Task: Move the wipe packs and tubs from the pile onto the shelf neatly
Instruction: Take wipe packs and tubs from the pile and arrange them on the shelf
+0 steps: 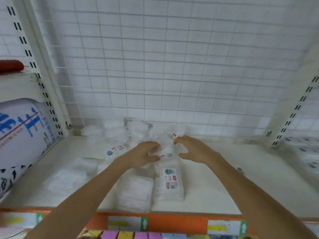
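A: Head view: both hands on one pack (164, 152) mid-shelf (241, 178), left hand (145, 155) gripping it, right hand (189, 149) curled at its edge.

B: Progress?

A: Partway, I'd judge. Two packs (150, 185) stand in front; loose ones (124, 131) behind look unsorted.

B: Tubs?

A: Too blurred to tell; source pile is out of view.

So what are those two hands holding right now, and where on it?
A clear wipe pack, held at its two ends: the left hand grips the left end, and the right hand curls its fingers around the right end.
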Demonstrator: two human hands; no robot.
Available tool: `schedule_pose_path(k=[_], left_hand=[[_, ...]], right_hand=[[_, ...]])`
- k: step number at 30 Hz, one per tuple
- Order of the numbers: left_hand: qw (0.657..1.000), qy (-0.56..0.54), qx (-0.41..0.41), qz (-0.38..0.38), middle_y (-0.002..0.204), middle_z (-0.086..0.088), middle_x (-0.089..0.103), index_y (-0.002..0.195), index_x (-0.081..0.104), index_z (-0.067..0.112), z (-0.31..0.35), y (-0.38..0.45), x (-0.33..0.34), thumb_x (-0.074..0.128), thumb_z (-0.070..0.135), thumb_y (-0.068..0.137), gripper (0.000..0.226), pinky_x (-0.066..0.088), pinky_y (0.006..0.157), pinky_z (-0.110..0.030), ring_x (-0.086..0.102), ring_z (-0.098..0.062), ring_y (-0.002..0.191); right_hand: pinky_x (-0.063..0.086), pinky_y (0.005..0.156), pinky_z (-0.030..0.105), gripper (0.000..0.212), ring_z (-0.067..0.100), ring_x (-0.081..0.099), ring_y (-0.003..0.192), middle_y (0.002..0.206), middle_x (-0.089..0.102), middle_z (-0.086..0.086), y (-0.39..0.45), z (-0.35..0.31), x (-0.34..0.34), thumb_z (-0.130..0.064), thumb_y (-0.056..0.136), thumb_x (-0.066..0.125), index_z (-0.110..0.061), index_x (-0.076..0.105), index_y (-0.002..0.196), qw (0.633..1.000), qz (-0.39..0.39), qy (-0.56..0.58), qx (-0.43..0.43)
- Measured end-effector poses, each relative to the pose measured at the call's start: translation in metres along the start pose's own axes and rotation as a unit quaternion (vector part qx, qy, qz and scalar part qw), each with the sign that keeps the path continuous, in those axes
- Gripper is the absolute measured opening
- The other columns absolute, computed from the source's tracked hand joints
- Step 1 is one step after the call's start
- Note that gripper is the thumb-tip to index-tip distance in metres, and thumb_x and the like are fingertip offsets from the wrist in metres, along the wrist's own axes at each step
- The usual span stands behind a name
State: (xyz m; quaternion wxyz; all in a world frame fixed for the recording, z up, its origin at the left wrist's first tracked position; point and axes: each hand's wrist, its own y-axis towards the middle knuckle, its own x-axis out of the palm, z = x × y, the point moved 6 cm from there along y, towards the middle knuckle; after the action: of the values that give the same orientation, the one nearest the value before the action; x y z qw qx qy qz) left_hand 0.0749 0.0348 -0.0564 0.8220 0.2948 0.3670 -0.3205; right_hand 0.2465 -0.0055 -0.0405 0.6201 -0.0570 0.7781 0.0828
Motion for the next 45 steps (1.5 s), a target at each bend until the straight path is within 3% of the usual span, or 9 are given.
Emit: schedule_pose_path(k=[4, 8, 17, 19, 22, 26, 34, 37, 45], left_hand=[[0.988, -0.119, -0.063, 0.079, 0.079, -0.004, 0.058, 0.095, 0.050, 0.024, -0.014, 0.000, -0.022, 0.068, 0.022, 0.083, 0.022, 0.041, 0.061, -0.011, 0.051, -0.001, 0.064], [0.971, -0.180, -0.123, 0.098, 0.085, -0.012, 0.066, 0.098, 0.049, 0.026, -0.030, 0.000, -0.036, 0.061, 0.025, 0.088, 0.016, 0.042, 0.062, -0.019, 0.051, -0.010, 0.066], [0.934, -0.230, -0.239, 0.130, 0.093, -0.001, 0.061, 0.103, 0.058, 0.015, -0.058, -0.013, -0.044, 0.049, 0.026, 0.095, 0.016, 0.048, 0.064, -0.021, 0.057, -0.011, 0.076], [0.930, -0.251, -0.249, 0.104, 0.100, 0.002, 0.059, 0.112, 0.055, 0.019, -0.058, -0.015, -0.042, 0.056, 0.028, 0.091, 0.023, 0.047, 0.069, -0.019, 0.057, -0.012, 0.086], [0.946, -0.193, -0.257, 0.042, 0.112, 0.004, 0.052, 0.126, 0.043, 0.026, -0.060, -0.016, -0.039, 0.067, 0.022, 0.082, 0.051, 0.043, 0.073, -0.014, 0.053, -0.007, 0.095], [0.966, -0.101, -0.234, 0.040, 0.120, 0.001, 0.045, 0.133, 0.039, 0.022, -0.058, -0.012, -0.036, 0.073, 0.021, 0.077, 0.066, 0.038, 0.076, -0.012, 0.047, -0.010, 0.103], [0.974, -0.030, -0.224, 0.016, 0.122, 0.001, 0.048, 0.133, 0.042, 0.016, -0.066, -0.008, -0.032, 0.078, 0.032, 0.070, 0.074, 0.034, 0.090, -0.020, 0.045, -0.013, 0.113], [0.975, 0.015, -0.223, 0.012, 0.123, 0.002, 0.047, 0.133, 0.041, 0.018, -0.061, -0.008, -0.032, 0.067, 0.050, 0.059, 0.085, 0.035, 0.099, -0.029, 0.042, -0.016, 0.117], [0.982, 0.053, -0.179, 0.045, 0.127, -0.005, 0.045, 0.134, 0.038, 0.013, -0.051, -0.004, -0.031, 0.073, 0.030, 0.076, 0.070, 0.031, 0.099, -0.026, 0.038, -0.020, 0.119]], right_hand=[[0.044, 0.085, 0.030, 0.034, 0.018, 0.056, 0.105, 0.117, 0.058, 0.003, -0.008, 0.014, -0.005, -0.032, 0.092, 0.050, -0.029, 0.045, 0.126, 0.985, 0.063, 0.148, 0.066], [0.049, 0.069, 0.032, 0.020, 0.019, 0.058, 0.078, 0.095, 0.065, 0.014, -0.013, 0.027, -0.009, -0.020, 0.097, 0.038, -0.026, 0.051, 0.110, 0.928, 0.115, 0.332, 0.127], [0.054, 0.062, 0.030, 0.014, 0.018, 0.060, 0.065, 0.089, 0.064, 0.008, 0.005, 0.022, 0.015, -0.021, 0.096, 0.044, -0.017, 0.057, 0.092, 0.829, 0.076, 0.515, 0.204], [0.055, 0.068, 0.031, 0.012, 0.018, 0.061, 0.074, 0.099, 0.063, 0.008, 0.009, 0.019, 0.019, -0.028, 0.093, 0.051, -0.018, 0.057, 0.097, 0.838, 0.060, 0.503, 0.203], [0.054, 0.073, 0.028, 0.043, 0.017, 0.059, 0.094, 0.119, 0.052, 0.000, 0.011, 0.019, 0.022, -0.033, 0.083, 0.066, -0.021, 0.049, 0.121, 0.866, 0.029, 0.461, 0.190], [0.044, 0.068, 0.015, 0.072, 0.012, 0.053, 0.099, 0.119, 0.048, -0.004, 0.011, 0.012, 0.021, -0.016, 0.078, 0.073, -0.019, 0.034, 0.137, 0.907, -0.014, 0.393, 0.149], [0.040, 0.065, 0.010, 0.065, 0.007, 0.053, 0.090, 0.114, 0.055, -0.002, 0.007, 0.017, 0.024, -0.019, 0.073, 0.078, -0.014, 0.044, 0.129, 0.923, 0.018, 0.351, 0.160], [0.038, 0.072, 0.012, 0.066, 0.011, 0.046, 0.102, 0.119, 0.047, -0.001, 0.004, 0.016, 0.021, -0.023, 0.072, 0.078, -0.013, 0.044, 0.128, 0.940, 0.051, 0.302, 0.152], [0.038, 0.096, 0.029, 0.069, 0.017, 0.040, 0.117, 0.117, 0.043, -0.002, -0.003, 0.005, 0.015, -0.029, 0.070, 0.077, -0.015, 0.043, 0.129, 0.957, 0.117, 0.217, 0.150]])
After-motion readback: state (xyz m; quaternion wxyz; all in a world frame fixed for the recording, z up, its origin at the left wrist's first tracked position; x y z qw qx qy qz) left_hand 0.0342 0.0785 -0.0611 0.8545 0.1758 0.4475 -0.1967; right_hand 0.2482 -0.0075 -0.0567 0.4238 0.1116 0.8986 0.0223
